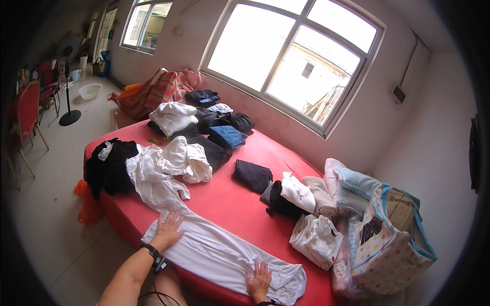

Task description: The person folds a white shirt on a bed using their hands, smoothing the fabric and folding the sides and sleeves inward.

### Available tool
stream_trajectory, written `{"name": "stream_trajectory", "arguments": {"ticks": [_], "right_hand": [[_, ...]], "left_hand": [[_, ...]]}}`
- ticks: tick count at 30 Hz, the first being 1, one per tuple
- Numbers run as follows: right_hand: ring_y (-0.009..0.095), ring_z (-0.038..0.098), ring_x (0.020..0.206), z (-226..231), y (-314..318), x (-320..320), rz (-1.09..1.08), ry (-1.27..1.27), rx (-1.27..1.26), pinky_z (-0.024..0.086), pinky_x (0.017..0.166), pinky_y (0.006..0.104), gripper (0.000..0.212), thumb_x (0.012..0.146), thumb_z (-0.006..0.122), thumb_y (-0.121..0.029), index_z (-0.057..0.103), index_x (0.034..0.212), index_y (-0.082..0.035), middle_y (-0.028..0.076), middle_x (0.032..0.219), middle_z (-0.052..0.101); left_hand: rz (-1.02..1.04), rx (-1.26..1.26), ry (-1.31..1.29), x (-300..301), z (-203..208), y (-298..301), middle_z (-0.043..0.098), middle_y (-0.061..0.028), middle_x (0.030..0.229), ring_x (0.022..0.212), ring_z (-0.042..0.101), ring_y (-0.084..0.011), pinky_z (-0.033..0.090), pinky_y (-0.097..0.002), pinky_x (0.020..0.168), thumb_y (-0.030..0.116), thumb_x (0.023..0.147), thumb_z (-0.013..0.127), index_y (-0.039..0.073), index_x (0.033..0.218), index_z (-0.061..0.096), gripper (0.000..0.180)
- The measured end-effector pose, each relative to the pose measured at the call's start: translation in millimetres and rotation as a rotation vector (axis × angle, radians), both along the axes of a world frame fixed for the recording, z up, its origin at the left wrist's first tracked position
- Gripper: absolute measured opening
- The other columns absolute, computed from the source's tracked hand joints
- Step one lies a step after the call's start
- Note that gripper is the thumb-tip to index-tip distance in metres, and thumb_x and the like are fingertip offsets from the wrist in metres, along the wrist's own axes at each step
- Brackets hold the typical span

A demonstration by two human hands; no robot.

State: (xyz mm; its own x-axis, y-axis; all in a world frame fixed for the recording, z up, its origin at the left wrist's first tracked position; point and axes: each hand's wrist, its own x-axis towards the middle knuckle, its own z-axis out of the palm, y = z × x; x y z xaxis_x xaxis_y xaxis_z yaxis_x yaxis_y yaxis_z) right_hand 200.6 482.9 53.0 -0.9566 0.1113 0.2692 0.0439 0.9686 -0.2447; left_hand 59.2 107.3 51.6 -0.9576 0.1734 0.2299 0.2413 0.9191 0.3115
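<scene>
A white garment (219,250) lies stretched in a long flat strip along the near edge of the red-covered bed (219,196). My left hand (169,230) rests flat on its left end, fingers spread. Toward its right end, my right hand (259,279) presses down, also with fingers apart. Neither hand grips the cloth. Small creases run through the fabric. Just beyond my left hand are a crumpled white garment (148,173) and a black garment (112,166); where the crumpled one meets the flat one is hard to tell.
Folded dark clothes (252,174), blue jeans (227,136) and a white folded pile (174,118) sit on the bed. At right stand a dotted storage bag (383,257) and a white shirt bundle (316,239). An orange-red plastic bag (88,204) hangs by the bed's left side.
</scene>
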Motion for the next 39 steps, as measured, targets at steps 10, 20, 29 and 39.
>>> {"name": "stream_trajectory", "arguments": {"ticks": [10, 20, 29, 39], "right_hand": [[0.035, 0.034, 0.129, 6, 0, 1, 0.048, 0.095, -0.108, 0.023, 0.105, 0.0513, 0.059, 0.085, 0.055, -0.045, 0.042, 0.135, -0.016, 0.015, 0.138, 0.042], [0.036, 0.033, 0.129, 2, 3, 2, 0.140, 0.092, 0.128, 0.023, 0.107, 0.0477, 0.048, 0.091, 0.048, -0.034, 0.046, 0.132, -0.009, 0.014, 0.139, 0.041], [0.036, 0.031, 0.130, -5, 6, -2, 0.070, 0.036, 0.005, 0.020, 0.107, 0.0497, 0.052, 0.091, 0.045, -0.035, 0.039, 0.136, -0.008, 0.013, 0.139, 0.040], [0.037, 0.026, 0.133, 22, -8, 4, 0.071, -0.004, 0.029, 0.019, 0.107, 0.0528, 0.057, 0.088, 0.051, -0.035, 0.037, 0.138, -0.012, 0.018, 0.142, 0.035]], "left_hand": [[0.028, -0.106, 0.118, -24, -7, -11, 0.025, -0.0083, 0.148, 0.139, 0.016, -0.0243, 0.007, -0.0546, 0.109, 0.040, 0.087, 0.046, 0.016, 0.138, 0.037, 0.056], [0.033, -0.275, 0.048, -44, 16, -4, 0.021, -0.0072, 0.150, 0.139, 0.015, -0.0210, 0.003, -0.0488, 0.112, 0.040, 0.089, 0.046, 0.018, 0.140, 0.033, 0.058], [0.008, -0.222, 0.011, -30, 17, -5, 0.017, -0.0056, 0.151, 0.141, 0.011, -0.0204, 0.001, -0.0492, 0.111, 0.042, 0.091, 0.040, 0.016, 0.143, 0.026, 0.060], [-0.023, -0.046, 0.036, 2, 0, -19, 0.018, -0.0094, 0.151, 0.140, 0.012, -0.0239, 0.007, -0.0523, 0.110, 0.037, 0.091, 0.042, 0.013, 0.140, 0.033, 0.056]]}}
